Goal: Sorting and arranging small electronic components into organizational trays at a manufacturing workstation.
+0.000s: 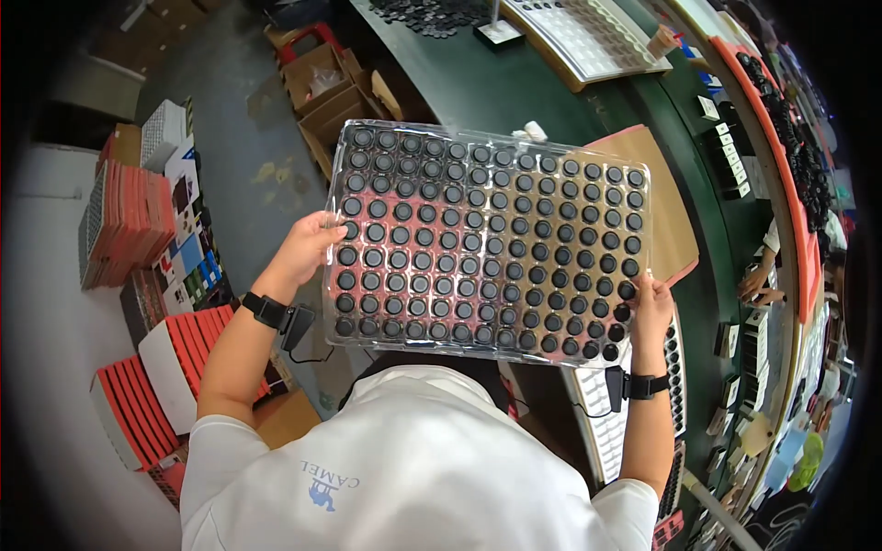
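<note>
A clear plastic tray (490, 353) spans the space in front of me, its pockets filled with rows of small round black caps (450, 218). My left hand (310, 246) grips its left edge, thumb on top, with the fingers beneath hidden. At the opposite edge, near the lower right corner, my right hand (653, 303) pinches the rim. Reddish and brown surfaces show through the clear plastic. A black strap with a small device sits on each of my wrists.
A green table (432, 78) curves along the far and right sides, bearing a white tray (597, 41), loose black pieces (427, 16) and a cardboard sheet (657, 193). Cardboard boxes (326, 96) stand on the floor beyond. Red-and-white stacks (138, 404) are at left. Another person's hand (761, 275) is at right.
</note>
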`<state>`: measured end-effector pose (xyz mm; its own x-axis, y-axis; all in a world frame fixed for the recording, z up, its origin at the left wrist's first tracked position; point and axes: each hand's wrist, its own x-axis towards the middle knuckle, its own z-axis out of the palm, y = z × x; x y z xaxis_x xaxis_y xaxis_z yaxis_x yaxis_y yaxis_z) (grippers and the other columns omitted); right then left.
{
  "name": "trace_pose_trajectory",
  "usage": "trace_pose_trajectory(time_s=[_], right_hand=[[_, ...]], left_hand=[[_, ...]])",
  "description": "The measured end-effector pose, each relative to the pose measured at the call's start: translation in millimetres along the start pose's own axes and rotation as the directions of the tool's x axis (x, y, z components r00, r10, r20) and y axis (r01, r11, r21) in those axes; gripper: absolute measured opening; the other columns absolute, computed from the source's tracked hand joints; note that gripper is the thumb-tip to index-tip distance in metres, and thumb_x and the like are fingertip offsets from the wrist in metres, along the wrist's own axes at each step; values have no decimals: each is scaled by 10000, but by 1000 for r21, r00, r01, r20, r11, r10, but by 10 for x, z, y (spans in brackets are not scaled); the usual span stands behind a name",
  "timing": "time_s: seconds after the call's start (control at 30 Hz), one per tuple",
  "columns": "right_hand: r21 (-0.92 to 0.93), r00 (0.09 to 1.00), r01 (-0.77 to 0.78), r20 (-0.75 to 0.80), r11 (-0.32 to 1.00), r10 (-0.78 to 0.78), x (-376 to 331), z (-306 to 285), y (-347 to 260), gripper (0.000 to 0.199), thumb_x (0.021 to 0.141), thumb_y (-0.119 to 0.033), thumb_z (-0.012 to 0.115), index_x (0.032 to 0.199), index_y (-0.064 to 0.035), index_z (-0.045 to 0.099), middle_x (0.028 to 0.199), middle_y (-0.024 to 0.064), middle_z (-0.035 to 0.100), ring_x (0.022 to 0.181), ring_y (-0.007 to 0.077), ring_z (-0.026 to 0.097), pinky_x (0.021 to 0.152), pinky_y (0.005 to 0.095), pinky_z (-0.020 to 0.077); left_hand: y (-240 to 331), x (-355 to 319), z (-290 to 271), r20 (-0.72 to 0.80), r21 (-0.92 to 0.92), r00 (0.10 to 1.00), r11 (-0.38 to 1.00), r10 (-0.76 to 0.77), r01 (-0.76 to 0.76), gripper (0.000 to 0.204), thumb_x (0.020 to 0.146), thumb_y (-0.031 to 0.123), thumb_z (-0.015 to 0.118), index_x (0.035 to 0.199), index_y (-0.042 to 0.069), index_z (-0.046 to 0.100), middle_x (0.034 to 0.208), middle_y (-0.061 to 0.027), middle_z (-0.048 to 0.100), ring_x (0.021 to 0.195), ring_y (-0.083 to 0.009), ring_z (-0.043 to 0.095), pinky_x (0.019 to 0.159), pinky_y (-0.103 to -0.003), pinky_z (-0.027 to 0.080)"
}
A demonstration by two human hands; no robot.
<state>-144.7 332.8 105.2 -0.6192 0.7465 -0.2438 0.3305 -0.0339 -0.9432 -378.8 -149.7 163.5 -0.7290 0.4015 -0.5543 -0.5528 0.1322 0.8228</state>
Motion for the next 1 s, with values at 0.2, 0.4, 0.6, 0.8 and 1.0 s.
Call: trace_pose_trajectory(time_s=[0.2,0.4,0.6,0.8,1.0], right_hand=[[63,999,-51,18,997,50,71,173,83,215,908,-224,590,883,-11,568,764,35,626,617,76,555,520,203,433],[153,978,-177,136,972,156,213,478,200,192,891,-211,614,878,-27,558,733,-7,577,634,54,516,549,195,404],[64,988,-73,141,995,64,184,967,789,183,867,-173,643,845,-11,560,745,11,611,654,65,549,572,211,437],[-94,950,-216,208,972,232,-31,1311,974,137,869,-114,633,850,0,560,763,25,620,677,75,563,601,208,448],[125,971,-194,167,973,172,-88,1555,1888,112,871,-102,628,874,-15,557,752,21,612,679,77,564,596,212,445]], left_hand=[[86,-141,137,-114,116,993,993,-18,32,236,887,117,550,1094,15,501,897,-70,633,707,-123,609,548,-240,471],[76,-366,-28,-214,120,976,990,-52,79,242,882,107,561,1083,-15,504,940,-96,626,845,-197,655,622,-274,534],[-469,-534,-287,-348,108,937,991,-34,76,332,884,134,574,1153,-25,459,1041,-122,588,942,-254,633,707,-336,544],[-1015,-538,-733,-421,107,902,982,-100,158,359,881,141,585,1173,-21,455,1053,-105,588,937,-234,635,680,-311,543],[-1603,-168,-1099,-377,29,910,979,-174,200,350,875,134,591,1163,-18,465,1004,-106,616,900,-222,643,663,-283,535]])
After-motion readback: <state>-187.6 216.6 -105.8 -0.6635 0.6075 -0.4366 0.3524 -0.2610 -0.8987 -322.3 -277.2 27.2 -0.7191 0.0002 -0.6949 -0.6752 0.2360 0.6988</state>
